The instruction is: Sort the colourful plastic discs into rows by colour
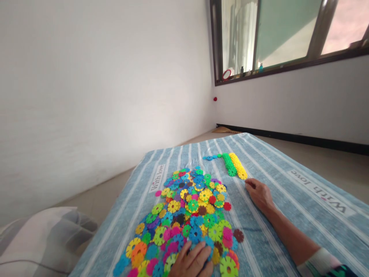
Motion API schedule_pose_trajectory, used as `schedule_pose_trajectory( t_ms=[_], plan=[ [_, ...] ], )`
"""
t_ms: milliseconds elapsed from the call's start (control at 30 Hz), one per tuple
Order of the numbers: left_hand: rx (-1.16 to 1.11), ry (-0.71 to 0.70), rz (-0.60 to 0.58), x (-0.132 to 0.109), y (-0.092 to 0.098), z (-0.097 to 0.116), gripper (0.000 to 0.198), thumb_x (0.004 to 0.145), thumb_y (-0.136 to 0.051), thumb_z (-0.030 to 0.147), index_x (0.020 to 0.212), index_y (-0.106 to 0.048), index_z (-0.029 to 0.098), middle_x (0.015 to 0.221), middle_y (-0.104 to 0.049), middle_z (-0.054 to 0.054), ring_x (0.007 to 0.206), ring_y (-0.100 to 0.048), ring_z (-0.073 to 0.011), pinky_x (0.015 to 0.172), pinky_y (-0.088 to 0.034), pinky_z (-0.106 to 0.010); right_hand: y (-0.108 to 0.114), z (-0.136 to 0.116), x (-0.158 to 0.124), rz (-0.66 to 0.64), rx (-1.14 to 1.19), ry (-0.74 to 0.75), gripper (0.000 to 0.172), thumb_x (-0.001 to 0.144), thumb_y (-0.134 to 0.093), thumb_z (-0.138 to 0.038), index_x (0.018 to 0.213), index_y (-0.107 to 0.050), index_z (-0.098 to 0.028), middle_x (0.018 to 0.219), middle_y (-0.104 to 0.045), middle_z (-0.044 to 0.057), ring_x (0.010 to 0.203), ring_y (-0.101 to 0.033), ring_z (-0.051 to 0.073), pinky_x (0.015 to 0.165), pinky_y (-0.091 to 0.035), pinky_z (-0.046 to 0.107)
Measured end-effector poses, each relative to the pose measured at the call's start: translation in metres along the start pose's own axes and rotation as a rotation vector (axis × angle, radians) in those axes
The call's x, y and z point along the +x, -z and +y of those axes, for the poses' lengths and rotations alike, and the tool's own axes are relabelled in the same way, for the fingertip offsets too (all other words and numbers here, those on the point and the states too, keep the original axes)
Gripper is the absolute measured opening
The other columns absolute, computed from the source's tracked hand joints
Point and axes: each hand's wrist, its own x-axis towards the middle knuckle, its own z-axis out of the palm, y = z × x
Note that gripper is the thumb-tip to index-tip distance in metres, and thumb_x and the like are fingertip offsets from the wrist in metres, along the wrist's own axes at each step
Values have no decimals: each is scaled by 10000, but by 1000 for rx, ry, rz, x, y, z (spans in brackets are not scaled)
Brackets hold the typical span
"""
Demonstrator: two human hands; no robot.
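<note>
A heap of notched plastic discs in many colours [192, 206] spreads over the striped blue cloth. My left hand [192, 259] rests palm down on the near part of the heap, its fingers slightly apart over blue discs. Farther right, my right hand [258, 192] is by the near end of a yellow row of overlapping discs [238, 166], its fingers drawn together; whether something small is between them is hidden. A green row of discs [229, 164] lies along the left side of the yellow one. Several small blue discs [210, 158] lie left of the rows' far end.
The cloth-covered table [288, 200] has a white wall [100, 84] at its left. A window [282, 34] with small items on its sill is at the back right. Grey and white fabric [43, 242] lies at the lower left.
</note>
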Motion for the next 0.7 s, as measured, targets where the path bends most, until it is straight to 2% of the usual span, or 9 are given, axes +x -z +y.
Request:
schedule_pose_trajectory(
  t_ms=[33, 100, 233, 433, 500, 600, 667, 700],
  plan=[
    [2, -17, 66, -1, -5, -3, 159, 910, -514, 224, 988, -652, 240, 1087, -730, -9, 1083, -644, -162, 1034, -457, -345, 0, 0, 0, -7, 0, 1, 376, 735, -442, -383, 872, -720, -170, 841, -734, 77, 795, -665, 253, 748, -477, 358],
    [-24, 33, 198, -4, -16, -8, 197, 912, -485, 310, 954, -648, 207, 1018, -738, -52, 1070, -643, -189, 1060, -427, -401, 0, 0, 0, -16, 2, 2, 376, 736, -442, -383, 866, -721, -168, 835, -733, 78, 785, -666, 248, 741, -478, 352],
    [-80, 103, 186, -4, -30, -10, 223, 884, -483, 273, 1003, -642, 172, 1002, -721, -85, 1074, -628, -204, 1072, -406, -423, 1, -3, -2, -38, 8, 12, 360, 743, -440, -386, 842, -716, -177, 830, -732, 67, 787, -667, 236, 743, -480, 336],
    [-129, 133, 289, 9, -30, -7, 265, 908, -414, 293, 950, -648, 178, 915, -717, -74, 1000, -647, -197, 1008, -466, -384, 3, -7, -5, -105, 33, 12, 322, 756, -450, -392, 822, -699, -199, 801, -726, 47, 787, -665, 229, 731, -477, 324],
    [-162, 166, 266, 21, -25, -10, 252, 907, -415, 281, 943, -644, 182, 906, -716, -74, 972, -654, -196, 977, -490, -384, 3, -8, -5, -128, 39, 5, 314, 758, -457, -398, 823, -695, -203, 785, -721, 41, 776, -664, 228, 729, -474, 324],
    [-201, 273, 139, 42, -14, -20, 215, 893, -442, 211, 989, -631, 179, 955, -710, -94, 981, -654, -209, 960, -506, -412, 4, -9, -6, -144, 49, -2, 312, 759, -465, -410, 828, -694, -210, 788, -724, 40, 782, -666, 232, 732, -474, 326],
    [-228, 281, 91, 53, -9, -23, 244, 907, -446, 276, 1031, -626, 167, 993, -704, -120, 1005, -649, -232, 956, -509, -435, 4, -10, -7, -152, 62, 2, 304, 761, -469, -414, 823, -693, -218, 794, -727, 38, 784, -668, 232, 733, -476, 324],
    [-237, 241, 72, 56, -9, -21, 271, 913, -451, 328, 1046, -626, 170, 1023, -702, -126, 1030, -643, -242, 956, -509, -437, 4, -10, -7, -158, 66, 5, 299, 761, -472, -416, 818, -693, -222, 795, -729, 37, 781, -668, 230, 733, -477, 322]
  ],
)
